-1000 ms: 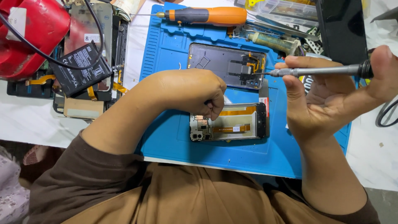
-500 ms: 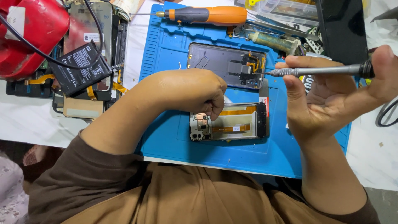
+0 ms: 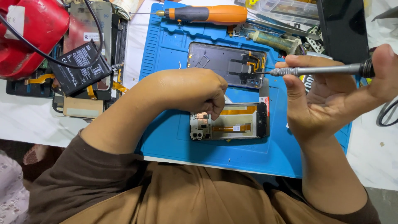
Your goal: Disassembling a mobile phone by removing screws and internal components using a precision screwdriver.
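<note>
Blue mat (image 3: 166, 137) taken as landmark, lying on the white worktop (image 3: 25, 120). Opened phone frame (image 3: 232, 126) sits at mat centre; a second dark back shell (image 3: 215, 62) lies above it on the mat.

My left hand (image 3: 195, 89) is fisted, fingertips pinching at the frame's top edge. Right hand (image 3: 331, 95) is closed around the thin screwdriver (image 3: 319, 70), tip over the shell.

I judge: pin the frame flat, keep the driver square.

Clear parts tray (image 3: 286, 6) beyond the mat's top edge; contents unclear.

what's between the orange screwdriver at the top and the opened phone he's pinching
In the head view, a dark phone back cover lies on the blue mat between the orange screwdriver and the opened phone under the left hand.
</note>
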